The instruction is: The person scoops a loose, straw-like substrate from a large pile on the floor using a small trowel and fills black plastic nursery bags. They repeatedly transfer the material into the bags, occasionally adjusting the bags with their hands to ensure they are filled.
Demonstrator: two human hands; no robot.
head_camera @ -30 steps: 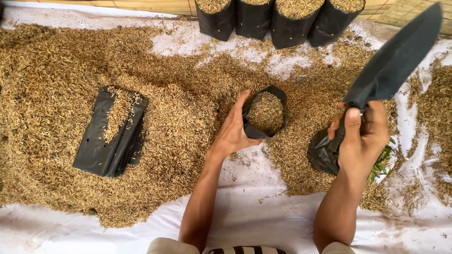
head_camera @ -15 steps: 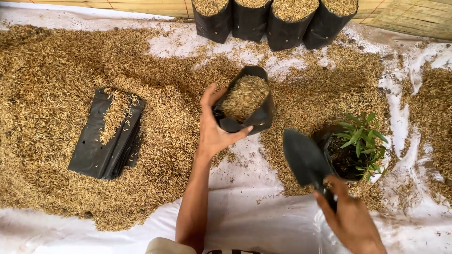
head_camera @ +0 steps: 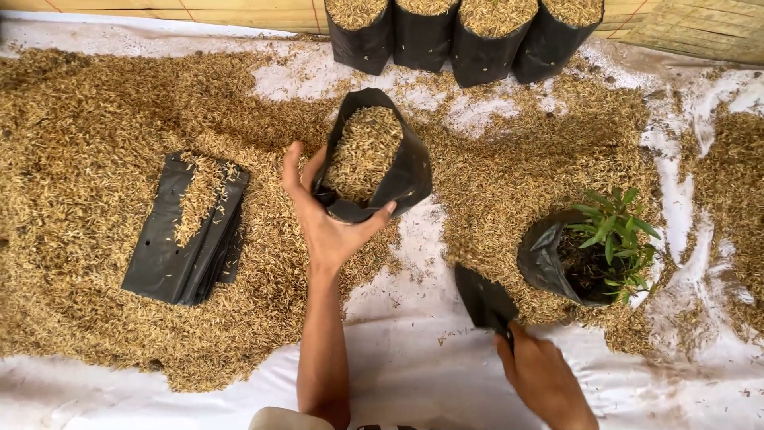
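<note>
Covering white sheet point(head_camera: 398, 374), loose husks point(head_camera: 87, 143)

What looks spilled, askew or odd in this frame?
Husks lie loose over the white sheet, some on the stack of flat black bags. The left hand tips a husk-filled bag. The seedling bag leans sideways.

Black grow bag point(head_camera: 402, 171) holds tan husks point(head_camera: 95, 159); green seedling point(head_camera: 617, 231); white sheet point(head_camera: 414, 374).
</note>
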